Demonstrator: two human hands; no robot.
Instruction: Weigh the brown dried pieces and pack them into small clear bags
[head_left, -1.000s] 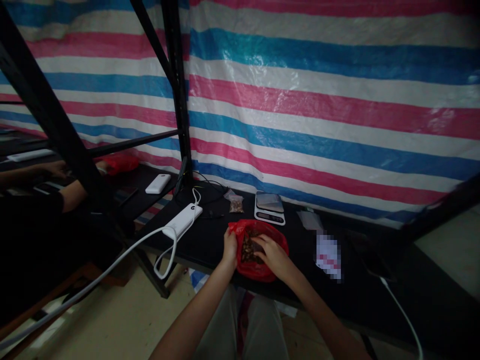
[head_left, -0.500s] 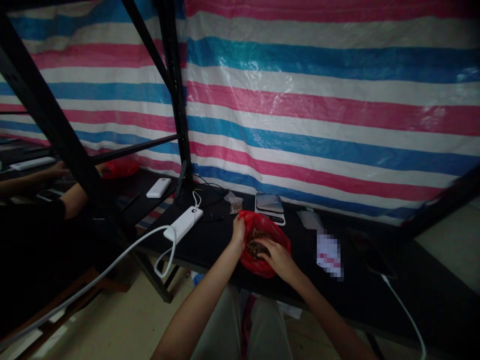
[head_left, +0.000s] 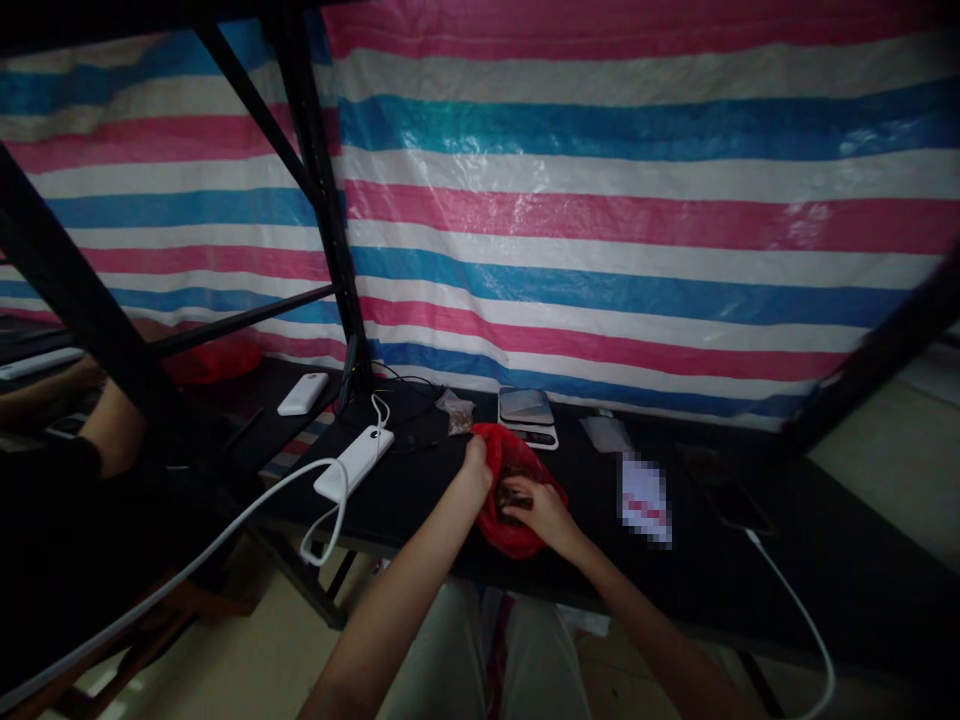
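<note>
A red plastic bag stands open at the table's front edge, with small brown pieces inside; their kind is too small to tell. My left hand is closed on the bag's left rim. Inside the mouth, my right hand has its fingers curled around some of the brown pieces, its fingertips partly hidden among them. Just behind the bag is a white digital scale bearing a clear plastic packet. Left of the scale lies a small clear bag of brown pieces.
A white power bank with a looped white cable lies on the left. Clear plastic bags, a blurred-out white packet and a dark phone on a cable lie rightward. Beyond the black frame, another person's arm is near another red bag.
The view has shifted slightly, moving the frame and table items leftward. My right fingers have drawn in on the brown pieces; my left hand still grips the bag's rim.
</note>
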